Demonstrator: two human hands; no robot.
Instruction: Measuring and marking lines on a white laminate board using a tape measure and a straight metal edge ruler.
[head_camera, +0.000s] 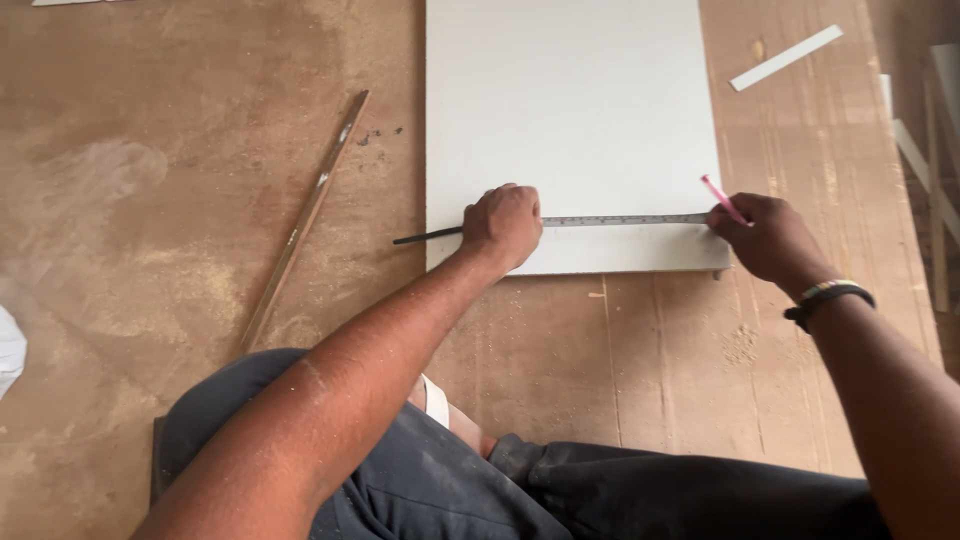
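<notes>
A metal ruler (600, 220) lay flat across the near end of a white board (560, 110), which rested on a dusty brown tabletop (150, 200). The left hand (503, 225) pressed down on the ruler, its grip closed over it, with the dark end of the ruler sticking out past the board's left edge. The right hand (770, 238) held a pink pencil (722, 198) in a narrow grip, tip at the ruler's right end near the board's corner. A long metal strip (305, 220) lay well apart on the left, and a white strip (785, 58) lay beyond the board on the right.
</notes>
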